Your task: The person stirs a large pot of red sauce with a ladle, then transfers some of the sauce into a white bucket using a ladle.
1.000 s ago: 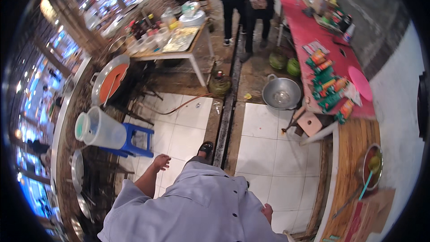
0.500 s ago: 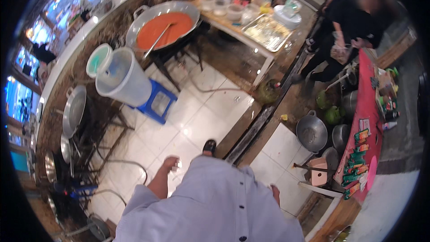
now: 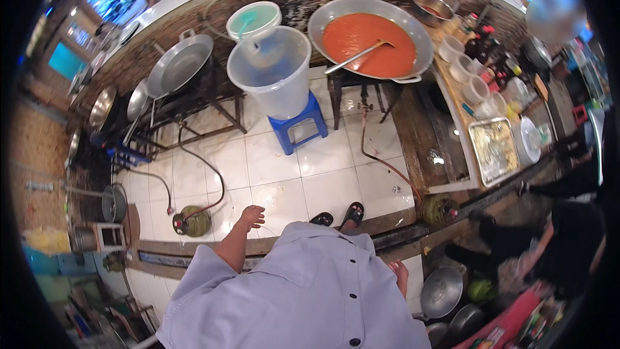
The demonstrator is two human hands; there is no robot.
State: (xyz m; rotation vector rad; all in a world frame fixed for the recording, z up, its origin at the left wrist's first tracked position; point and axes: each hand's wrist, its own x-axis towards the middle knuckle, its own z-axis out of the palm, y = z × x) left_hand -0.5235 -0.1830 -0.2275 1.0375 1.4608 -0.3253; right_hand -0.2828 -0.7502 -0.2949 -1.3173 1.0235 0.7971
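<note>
My left hand (image 3: 252, 218) hangs beside my body over the white tiles, fingers apart and empty. My right hand (image 3: 396, 270) hangs at my other side, partly behind my shirt, fingers loose and apart. Neither touches an object. Ahead of me a translucent plastic bucket (image 3: 274, 90) stands on a blue stool (image 3: 297, 132), with a white tub with green inside (image 3: 253, 10) behind it. To its right a large wok of orange-red sauce (image 3: 368, 39) holds a long-handled ladle (image 3: 349, 58). An empty wok (image 3: 181, 68) sits on a black stand to the left.
Gas cylinders (image 3: 192, 220) with hoses lie on the floor. A drain channel (image 3: 174, 257) crosses at my feet. A side table with a foil tray (image 3: 491, 152) and cups stands right. A co-worker in black (image 3: 575, 252) is at the lower right, near pots (image 3: 441, 291).
My view has turned left toward the woks and bucket; the side table shifted rightward and the co-worker to the lower right. My feet now point toward the stool. Both hands stay lowered and empty.
</note>
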